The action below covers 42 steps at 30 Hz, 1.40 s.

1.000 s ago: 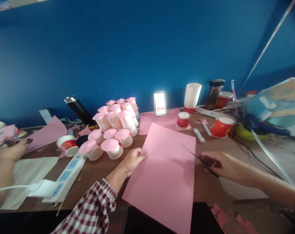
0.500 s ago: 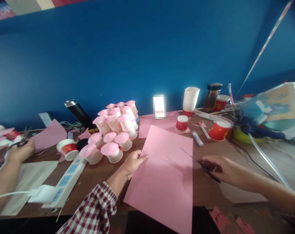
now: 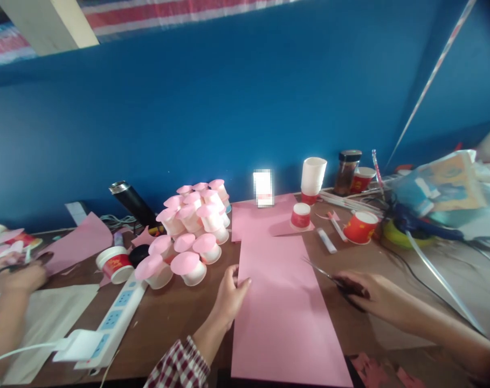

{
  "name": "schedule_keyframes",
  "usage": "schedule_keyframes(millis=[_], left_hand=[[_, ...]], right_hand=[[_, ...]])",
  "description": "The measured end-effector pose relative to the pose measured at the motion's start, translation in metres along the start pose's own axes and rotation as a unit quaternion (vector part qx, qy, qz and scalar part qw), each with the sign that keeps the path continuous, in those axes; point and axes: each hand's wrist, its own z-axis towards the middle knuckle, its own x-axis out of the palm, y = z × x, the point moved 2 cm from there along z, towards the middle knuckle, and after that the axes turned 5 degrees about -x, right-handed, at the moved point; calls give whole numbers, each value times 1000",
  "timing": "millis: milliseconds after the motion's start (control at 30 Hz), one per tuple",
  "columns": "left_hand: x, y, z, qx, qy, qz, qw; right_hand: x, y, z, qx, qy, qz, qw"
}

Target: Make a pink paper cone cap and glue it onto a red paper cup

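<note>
My left hand grips the left edge of a large sheet of pink paper, thumb on top and fingers beneath. To the right of the sheet, my right hand is closed round the dark handles of a pair of scissors. The scissors' blades point up and left over the sheet's right edge. Beyond the sheet stand a small red and white paper cup, upside down on pink paper, and a glue stick. Left of my left hand are several white cups topped with pink paper discs.
A white power strip with a plugged-in charger lies at the left, near a co-worker's hands. A black flask leans at the back. Stacked paper cups, a dark-lidded jar and a plastic bag stand along the right.
The pink sheet has turned and lies straighter, its far edge lower in view. My left hand has shifted slightly right along with it. The scissors stay in my right hand; the view has tilted up.
</note>
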Motion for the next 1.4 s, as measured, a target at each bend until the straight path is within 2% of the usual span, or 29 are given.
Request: schedule_keyframes(millis=[233, 433, 567, 667, 800, 1267, 1400], left_hand=[[-2, 2, -7, 86, -7, 78, 993], [-7, 10, -12, 61, -23, 57, 996], [-12, 8, -13, 72, -42, 138, 987], [-15, 3, -13, 98, -14, 177, 979], [-18, -3, -14, 92, 19, 191, 977], [-19, -2, -7, 84, 11, 202, 976], [-18, -2, -7, 104, -3, 185, 977]], right_hand=[[-5, -11, -1, 10, -22, -23, 999], [2, -10, 1, 30, -11, 26, 999], [9, 1, 5, 12, 20, 67, 997], [10, 7, 9, 9, 33, 72, 997], [10, 12, 14, 11, 38, 71, 997], [12, 19, 20, -1, 50, 70, 996], [11, 13, 21, 5, 34, 66, 997]])
